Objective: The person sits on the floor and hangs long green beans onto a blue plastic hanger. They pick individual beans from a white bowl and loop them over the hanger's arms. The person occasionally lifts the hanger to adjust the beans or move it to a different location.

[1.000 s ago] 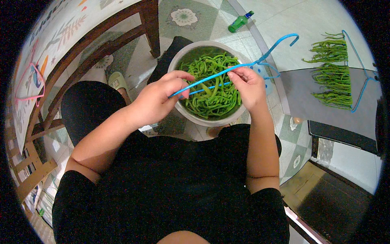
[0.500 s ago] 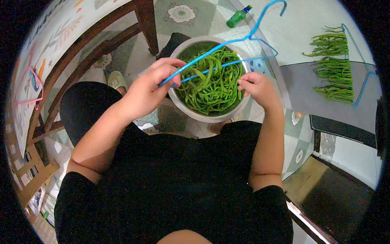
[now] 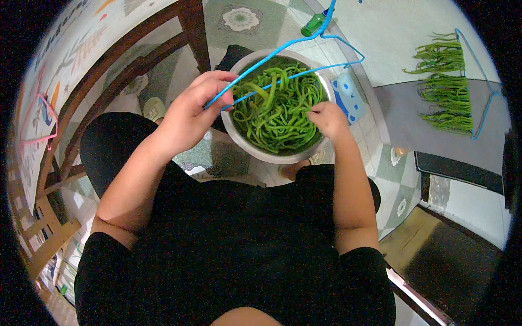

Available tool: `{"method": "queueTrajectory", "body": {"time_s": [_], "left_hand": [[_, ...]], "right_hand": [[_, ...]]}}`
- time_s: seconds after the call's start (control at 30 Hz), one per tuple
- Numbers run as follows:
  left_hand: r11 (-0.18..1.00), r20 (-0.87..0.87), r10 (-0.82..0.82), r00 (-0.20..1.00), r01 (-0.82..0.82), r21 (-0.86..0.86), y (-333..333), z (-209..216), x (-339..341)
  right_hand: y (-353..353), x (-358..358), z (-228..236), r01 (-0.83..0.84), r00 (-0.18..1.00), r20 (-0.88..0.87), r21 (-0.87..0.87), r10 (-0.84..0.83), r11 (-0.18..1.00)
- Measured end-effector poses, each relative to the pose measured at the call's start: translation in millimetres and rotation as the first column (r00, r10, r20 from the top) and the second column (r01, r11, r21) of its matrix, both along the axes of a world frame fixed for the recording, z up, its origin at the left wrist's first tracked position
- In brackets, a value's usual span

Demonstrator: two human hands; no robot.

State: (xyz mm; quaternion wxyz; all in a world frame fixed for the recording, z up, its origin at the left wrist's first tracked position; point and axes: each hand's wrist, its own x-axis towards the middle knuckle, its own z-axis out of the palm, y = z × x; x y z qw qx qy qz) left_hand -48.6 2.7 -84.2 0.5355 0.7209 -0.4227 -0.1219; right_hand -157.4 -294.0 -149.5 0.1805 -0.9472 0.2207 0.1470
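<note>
My left hand (image 3: 190,111) is closed round one corner of a blue clothes hanger (image 3: 283,48), holding it aslant above a metal bowl (image 3: 235,137). A few limp long green beans (image 3: 266,100) hang over the hanger's lower bar close to that hand. The bowl is filled with a tangle of more long green beans (image 3: 283,127). Over the bowl's right side, my right hand (image 3: 331,120) has its fingers pinched together at the beans; its fingertips are partly hidden.
On the right, another blue hanger (image 3: 485,117) carries rows of beans across a grey surface (image 3: 399,108). A green bottle (image 3: 314,25) is beyond the bowl. A dark wooden frame (image 3: 191,38) stands at left, near a pink hanger (image 3: 54,122). A blue-and-white packet (image 3: 350,98) lies beside the bowl.
My right hand has moved left and slightly down, from the bowl's rim into the beans. My left hand and the hanger have shifted a little to the left.
</note>
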Motion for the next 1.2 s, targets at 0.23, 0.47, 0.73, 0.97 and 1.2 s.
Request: {"method": "queueTrajectory", "body": {"time_s": [0.23,0.47,0.73,0.97,1.2], "left_hand": [[1.0,-0.04,0.007,0.999,-0.008,-0.025,0.3,-4.4,3.9],[0.999,-0.033,-0.007,0.999,0.006,-0.032,-3.8,-7.4,3.4],[1.0,-0.072,-0.026,0.997,0.025,-0.017,-5.5,-9.4,-0.7],[0.995,-0.066,-0.104,0.992,0.104,-0.005,-7.7,-10.9,-5.5],[0.982,-0.137,-0.178,0.974,0.186,0.045,-8.3,-11.8,-14.8]], "right_hand": [[3.0,-21.1,77.5,0.114,0.92,0.265,0.521,-0.287,0.846],[5.2,-36.0,121.7,0.043,0.768,0.405,0.739,-0.496,0.672],[3.9,-44.4,126.2,-0.327,0.588,0.562,0.823,-0.582,0.464],[28.0,-14.4,103.0,-0.099,0.762,0.419,0.829,-0.494,0.55],[35.1,15.5,73.0,-0.062,0.809,0.24,0.943,-0.537,0.328]]}}
